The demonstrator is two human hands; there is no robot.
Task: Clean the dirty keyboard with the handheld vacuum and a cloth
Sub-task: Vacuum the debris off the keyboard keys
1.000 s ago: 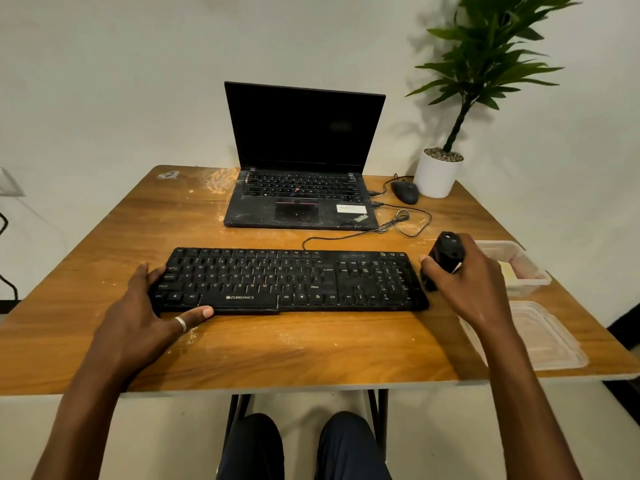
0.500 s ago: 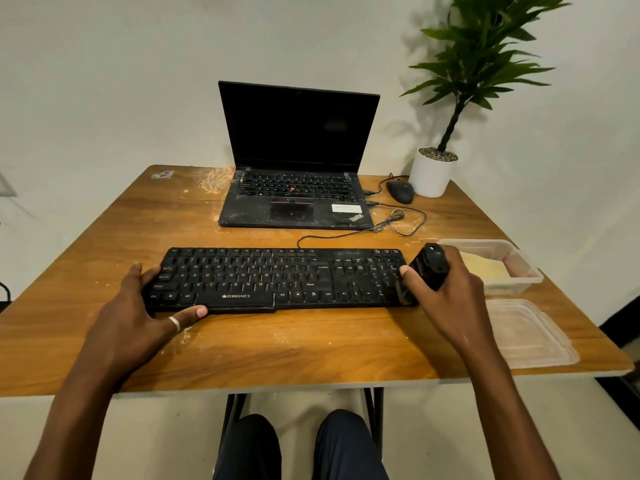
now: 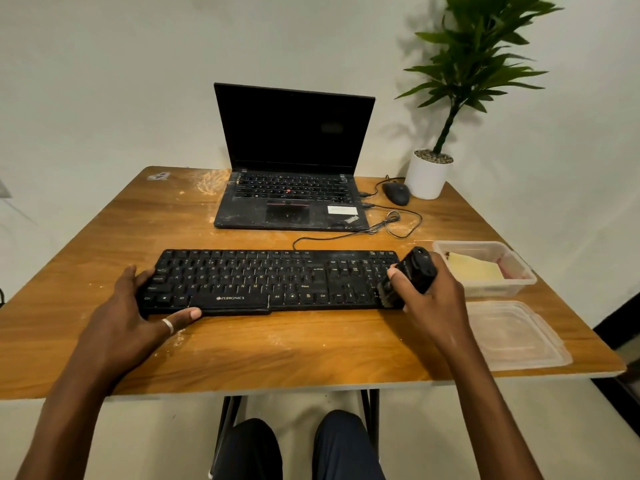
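A black keyboard [image 3: 270, 282] lies across the middle of the wooden table [image 3: 277, 348]. My left hand [image 3: 138, 310] grips its left end, fingers over the far corner keys and thumb along the front edge. My right hand [image 3: 433, 299] grips a small black handheld vacuum [image 3: 414, 271], tilted so that its brush end rests on the keyboard's right-hand number pad. A yellow cloth [image 3: 474, 270] lies folded inside a clear plastic tub [image 3: 519, 284] just right of the vacuum.
A dusty open laptop [image 3: 294, 202] stands behind the keyboard, with a cable [image 3: 391, 223] and a black mouse [image 3: 396, 193] to its right. A potted plant [image 3: 429, 173] fills the back right corner. A clear lid [image 3: 512, 334] lies near the front right edge.
My right hand has carried the vacuum leftward and down, from beside the keyboard's right end onto its number pad. My left hand has stayed on the left end.
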